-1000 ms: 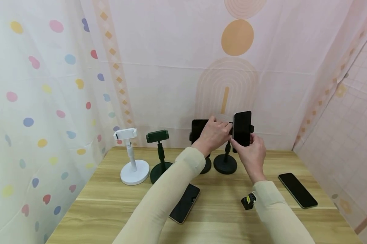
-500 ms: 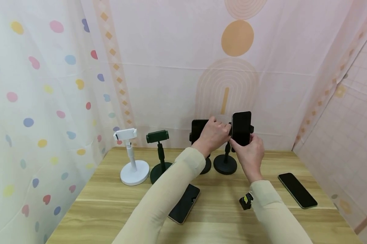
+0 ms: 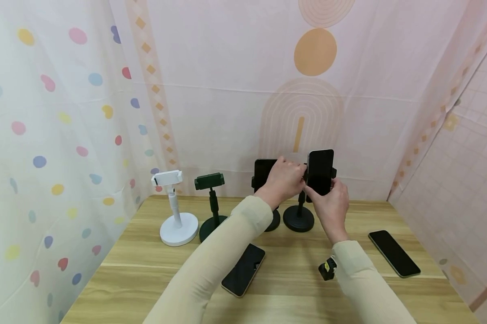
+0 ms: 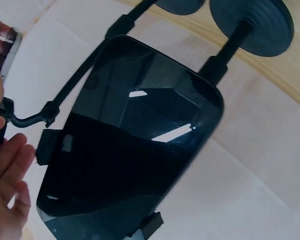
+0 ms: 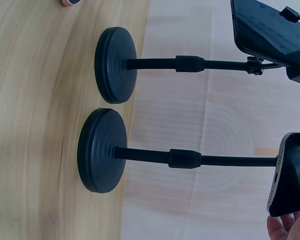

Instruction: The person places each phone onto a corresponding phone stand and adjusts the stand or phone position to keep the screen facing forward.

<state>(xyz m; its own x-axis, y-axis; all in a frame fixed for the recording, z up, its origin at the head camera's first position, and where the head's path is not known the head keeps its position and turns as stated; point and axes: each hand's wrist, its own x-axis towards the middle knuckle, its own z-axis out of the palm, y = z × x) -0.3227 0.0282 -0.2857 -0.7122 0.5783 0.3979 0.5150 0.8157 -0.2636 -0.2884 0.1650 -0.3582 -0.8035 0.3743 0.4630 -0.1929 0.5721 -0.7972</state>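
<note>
My right hand (image 3: 333,204) grips the lower part of an upright black smartphone (image 3: 320,172), whose bottom edge shows in the right wrist view. The phone sits at the head of the right black phone stand (image 3: 299,218); a clamp end shows at its right side. My left hand (image 3: 284,180) pinches the stand's black clamp (image 4: 6,107) at the phone's left side, seen in the left wrist view. Just left stands a second black phone stand (image 5: 115,65), carrying another smartphone (image 4: 135,120). My left hand and forearm partly hide this stand in the head view.
A white phone stand (image 3: 179,228) and a dark green phone stand (image 3: 209,181) stand at the left, without phones. One smartphone (image 3: 244,271) lies near my left forearm. Another smartphone (image 3: 394,253) lies at the right of the wooden table (image 3: 292,306). Patterned curtains (image 3: 211,112) hang behind.
The gripped phone has shifted slightly left and down toward the left hand, and the right hand has moved slightly left with it. The left hand stays at the clamp.
</note>
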